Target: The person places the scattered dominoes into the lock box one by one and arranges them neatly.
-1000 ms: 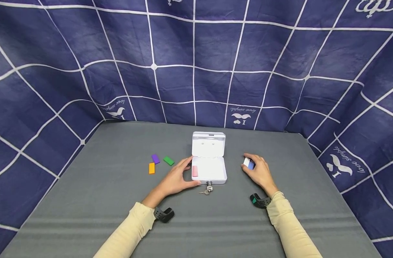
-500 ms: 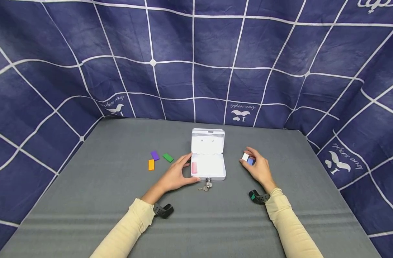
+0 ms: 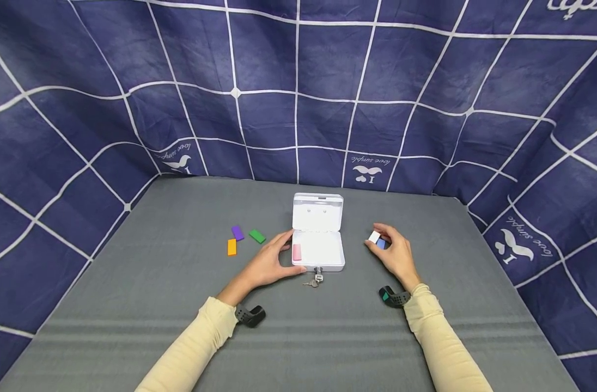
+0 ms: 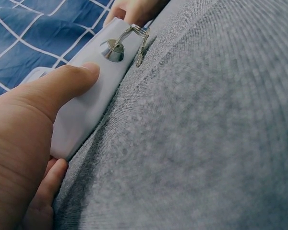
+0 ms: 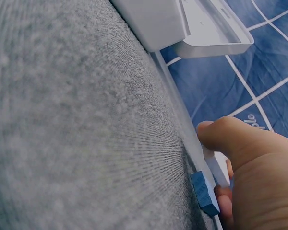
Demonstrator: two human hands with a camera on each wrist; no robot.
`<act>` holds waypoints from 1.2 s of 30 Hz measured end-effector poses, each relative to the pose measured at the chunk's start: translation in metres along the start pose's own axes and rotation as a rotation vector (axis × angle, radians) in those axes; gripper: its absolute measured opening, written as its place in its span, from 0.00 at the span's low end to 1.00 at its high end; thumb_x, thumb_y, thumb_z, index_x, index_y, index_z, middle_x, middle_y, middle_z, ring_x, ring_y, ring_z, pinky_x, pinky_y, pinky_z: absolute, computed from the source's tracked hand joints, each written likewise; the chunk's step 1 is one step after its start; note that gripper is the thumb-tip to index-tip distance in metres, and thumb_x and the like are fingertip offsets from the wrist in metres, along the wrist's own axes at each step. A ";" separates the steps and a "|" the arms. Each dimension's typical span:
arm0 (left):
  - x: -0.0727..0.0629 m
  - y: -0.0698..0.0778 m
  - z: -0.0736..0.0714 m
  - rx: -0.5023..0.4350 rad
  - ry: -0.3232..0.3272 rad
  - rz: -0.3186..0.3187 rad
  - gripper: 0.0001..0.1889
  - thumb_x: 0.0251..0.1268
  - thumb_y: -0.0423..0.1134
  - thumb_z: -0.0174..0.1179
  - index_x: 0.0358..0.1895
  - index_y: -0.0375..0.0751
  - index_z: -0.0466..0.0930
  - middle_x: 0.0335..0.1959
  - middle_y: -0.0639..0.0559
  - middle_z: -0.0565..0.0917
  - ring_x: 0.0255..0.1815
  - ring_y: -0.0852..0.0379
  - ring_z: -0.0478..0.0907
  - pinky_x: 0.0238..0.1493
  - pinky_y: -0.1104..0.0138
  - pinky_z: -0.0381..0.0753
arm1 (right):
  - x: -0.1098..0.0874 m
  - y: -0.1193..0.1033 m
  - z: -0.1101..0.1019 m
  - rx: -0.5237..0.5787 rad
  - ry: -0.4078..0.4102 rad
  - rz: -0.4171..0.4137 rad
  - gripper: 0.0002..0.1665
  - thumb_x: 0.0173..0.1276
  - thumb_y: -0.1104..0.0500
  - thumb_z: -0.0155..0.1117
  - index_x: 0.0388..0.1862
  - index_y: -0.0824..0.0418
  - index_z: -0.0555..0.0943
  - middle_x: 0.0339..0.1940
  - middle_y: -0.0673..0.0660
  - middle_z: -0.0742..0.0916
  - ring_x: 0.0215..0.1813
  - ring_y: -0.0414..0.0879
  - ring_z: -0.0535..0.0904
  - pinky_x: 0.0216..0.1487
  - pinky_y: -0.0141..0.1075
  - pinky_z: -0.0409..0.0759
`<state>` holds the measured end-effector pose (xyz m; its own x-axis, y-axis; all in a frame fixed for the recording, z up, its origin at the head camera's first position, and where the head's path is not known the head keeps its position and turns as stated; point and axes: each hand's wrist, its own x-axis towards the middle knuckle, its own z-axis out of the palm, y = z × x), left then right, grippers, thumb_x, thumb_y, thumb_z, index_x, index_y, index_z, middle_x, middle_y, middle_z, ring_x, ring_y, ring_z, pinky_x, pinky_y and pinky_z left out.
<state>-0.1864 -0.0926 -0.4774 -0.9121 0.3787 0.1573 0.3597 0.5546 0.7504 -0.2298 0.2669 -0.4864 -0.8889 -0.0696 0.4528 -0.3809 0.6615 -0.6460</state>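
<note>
A small white metal cash box [image 3: 331, 250] stands with its lid raised, and a pink block [image 3: 297, 252] lies inside at the left. My left hand [image 3: 266, 265] holds the box's left end, thumb across the front face and fingers along the side. In the left wrist view a key [image 4: 116, 44] sits in the front lock with more keys hanging from it. To the right of the box, my right hand [image 3: 395, 255] pinches a white block [image 5: 219, 167] between thumb and fingers. A blue block [image 5: 205, 193] lies on the grey cloth just under that hand.
Left of the box lie a purple block [image 3: 237, 233], an orange block [image 3: 232, 247] and a green block [image 3: 257, 236]. Grey cloth [image 3: 328, 332] covers the table. A blue gridded curtain [image 3: 323, 125] hangs behind and at both sides.
My right fingers have curled in round the white block, which now stands tilted at the blue block's upper left. The left hand keeps its place on the box. The head view has shifted slightly.
</note>
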 end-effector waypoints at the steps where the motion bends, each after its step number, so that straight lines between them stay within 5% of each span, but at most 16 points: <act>1: 0.000 0.000 0.000 -0.002 -0.002 0.001 0.57 0.54 0.54 0.79 0.82 0.41 0.55 0.77 0.42 0.66 0.68 0.45 0.79 0.70 0.57 0.75 | 0.000 0.000 0.000 0.003 0.004 -0.002 0.29 0.59 0.60 0.81 0.60 0.64 0.84 0.54 0.61 0.89 0.53 0.58 0.87 0.55 0.32 0.79; 9: -0.001 -0.001 0.000 -0.013 -0.007 -0.003 0.56 0.55 0.55 0.78 0.82 0.41 0.55 0.78 0.42 0.66 0.68 0.44 0.78 0.71 0.58 0.75 | -0.003 -0.002 0.002 0.014 0.012 0.042 0.29 0.59 0.60 0.82 0.59 0.63 0.84 0.55 0.62 0.89 0.53 0.57 0.88 0.55 0.32 0.82; 14: -0.001 0.000 -0.001 -0.016 -0.007 0.000 0.56 0.56 0.55 0.78 0.82 0.41 0.55 0.78 0.41 0.65 0.69 0.45 0.78 0.70 0.58 0.75 | -0.003 -0.002 0.001 0.026 0.021 0.072 0.28 0.58 0.58 0.83 0.58 0.61 0.86 0.54 0.61 0.89 0.53 0.57 0.88 0.54 0.23 0.79; 36: -0.003 0.002 -0.001 -0.013 -0.006 -0.019 0.56 0.55 0.55 0.78 0.83 0.41 0.54 0.78 0.41 0.65 0.69 0.44 0.77 0.72 0.56 0.74 | -0.003 -0.005 0.005 0.013 0.048 -0.026 0.24 0.57 0.58 0.83 0.54 0.58 0.88 0.53 0.57 0.89 0.51 0.53 0.87 0.53 0.14 0.71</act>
<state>-0.1826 -0.0931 -0.4758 -0.9176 0.3722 0.1393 0.3396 0.5525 0.7612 -0.2266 0.2603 -0.4875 -0.8656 -0.0501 0.4982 -0.4070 0.6499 -0.6418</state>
